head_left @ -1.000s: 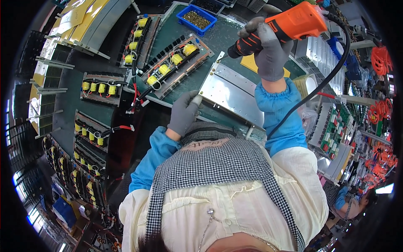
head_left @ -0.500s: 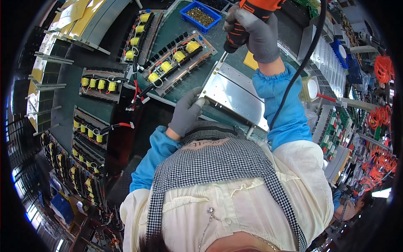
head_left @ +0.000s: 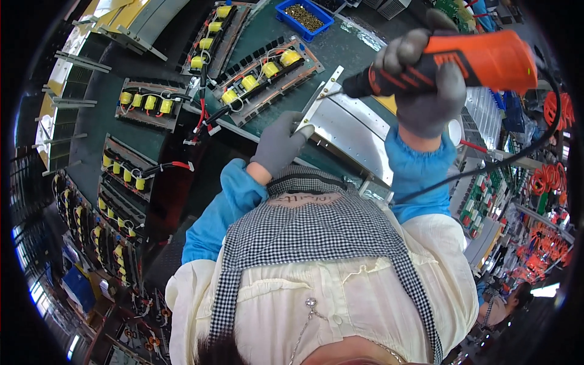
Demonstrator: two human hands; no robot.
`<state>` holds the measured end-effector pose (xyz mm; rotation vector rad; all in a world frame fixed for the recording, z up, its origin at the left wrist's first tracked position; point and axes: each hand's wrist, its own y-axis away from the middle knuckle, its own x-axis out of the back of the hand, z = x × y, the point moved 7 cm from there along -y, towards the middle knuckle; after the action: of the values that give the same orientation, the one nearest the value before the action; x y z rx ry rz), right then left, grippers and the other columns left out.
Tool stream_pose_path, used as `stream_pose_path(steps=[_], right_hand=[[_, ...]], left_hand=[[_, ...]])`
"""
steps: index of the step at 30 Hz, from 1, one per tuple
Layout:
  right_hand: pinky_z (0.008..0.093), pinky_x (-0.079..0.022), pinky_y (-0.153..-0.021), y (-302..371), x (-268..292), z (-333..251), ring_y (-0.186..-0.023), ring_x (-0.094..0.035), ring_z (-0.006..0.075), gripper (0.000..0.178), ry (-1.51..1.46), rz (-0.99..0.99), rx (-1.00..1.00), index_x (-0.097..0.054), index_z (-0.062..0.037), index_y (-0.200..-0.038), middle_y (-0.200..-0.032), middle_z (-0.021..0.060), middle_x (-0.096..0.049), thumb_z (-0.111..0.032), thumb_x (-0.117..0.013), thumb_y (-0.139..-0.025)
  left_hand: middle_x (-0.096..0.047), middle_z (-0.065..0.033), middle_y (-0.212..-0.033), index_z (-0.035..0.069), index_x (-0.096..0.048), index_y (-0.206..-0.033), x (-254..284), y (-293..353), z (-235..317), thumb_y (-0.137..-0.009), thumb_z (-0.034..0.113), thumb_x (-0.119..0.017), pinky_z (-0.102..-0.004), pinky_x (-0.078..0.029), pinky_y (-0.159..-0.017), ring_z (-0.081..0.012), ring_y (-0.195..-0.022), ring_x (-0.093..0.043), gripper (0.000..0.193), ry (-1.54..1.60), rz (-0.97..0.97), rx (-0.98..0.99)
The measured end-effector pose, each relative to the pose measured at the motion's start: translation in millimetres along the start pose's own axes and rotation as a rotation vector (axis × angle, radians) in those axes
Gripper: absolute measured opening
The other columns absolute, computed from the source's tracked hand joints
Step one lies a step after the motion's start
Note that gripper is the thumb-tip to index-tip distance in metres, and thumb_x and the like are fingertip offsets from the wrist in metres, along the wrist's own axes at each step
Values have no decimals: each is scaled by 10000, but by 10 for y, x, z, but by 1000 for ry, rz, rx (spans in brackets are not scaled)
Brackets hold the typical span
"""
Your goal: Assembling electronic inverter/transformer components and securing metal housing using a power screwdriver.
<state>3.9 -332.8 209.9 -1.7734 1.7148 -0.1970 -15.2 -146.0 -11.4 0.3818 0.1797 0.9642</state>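
Note:
A shiny metal panel (head_left: 356,129) lies on the bench in front of me, with a narrow metal strip (head_left: 314,111) along its left end. Small brass-coloured screws show on the strip. My left hand (head_left: 278,146), in a grey glove, pinches the near end of that strip between thumb and fingers. My gloved right hand (head_left: 426,100) is wrapped round an orange and black power screwdriver (head_left: 486,59). The tool lies nearly level, its bit pointing left at the strip; whether the bit touches a screw I cannot tell.
Beyond the panel stands a blue tray (head_left: 295,27) of small brass-coloured screws. Boards with yellow coils (head_left: 249,83) lie to the left, with red and black leads (head_left: 202,112). A black cable (head_left: 523,157) runs from the tool past my right arm. Stacked metal panels (head_left: 485,121) stand at right.
The screwdriver has swung from pointing steeply down to nearly level, its body moving right and nearer. The strip's far end now stands at an angle off the panel. My left hand keeps its hold.

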Motion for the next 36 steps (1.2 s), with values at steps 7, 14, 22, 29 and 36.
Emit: stream_pose_path(steps=[7, 14, 22, 29, 36], right_hand=[[386, -586, -726, 374, -208, 216, -779, -667, 214, 607, 36, 53, -64, -427, -3, -1355, -896, 100, -653, -180, -659, -823], [386, -589, -746, 507, -241, 309, -805, -665, 204, 608, 85, 141, -77, -424, -21, -1362, -907, 94, -648, -171, -660, -822], [377, -580, -755, 506, -215, 246, -818, -667, 212, 575, 59, 173, -82, -433, -19, -1352, -905, 100, -648, -139, -649, -833], [346, -571, -724, 340, -386, 406, -800, -665, 214, 519, 291, 96, -260, -466, 3, -1314, -903, 107, -637, -78, -599, -819], [319, -576, -697, 251, -529, 514, -796, -673, 165, 516, 468, -21, -247, -500, 11, -1273, -906, 68, -652, 14, -625, -773]], left_hand=[[-647, -62, -749, 6, -589, -1152, 19, -28, -48, -938, 213, -652, -270, -473, -527, -102, -591, -586, 304, -52, 63, -21], [-643, -51, -741, 5, -589, -1141, 8, -30, -81, -942, 196, -649, -262, -455, -505, -94, -573, -568, 282, 6, 50, -16], [-647, -50, -750, 6, -589, -1140, 10, -47, -89, -939, 195, -656, -253, -447, -503, -81, -573, -559, 285, 29, 28, -9], [-644, -39, -800, 9, -526, -1263, -12, -40, -98, -921, 151, -668, -237, -419, -492, -70, -569, -520, 396, 96, 22, -34], [-642, -32, -814, 7, -501, -1301, -39, -73, -175, -908, 129, -678, -223, -412, -493, -61, -585, -517, 447, 108, -62, 25]])
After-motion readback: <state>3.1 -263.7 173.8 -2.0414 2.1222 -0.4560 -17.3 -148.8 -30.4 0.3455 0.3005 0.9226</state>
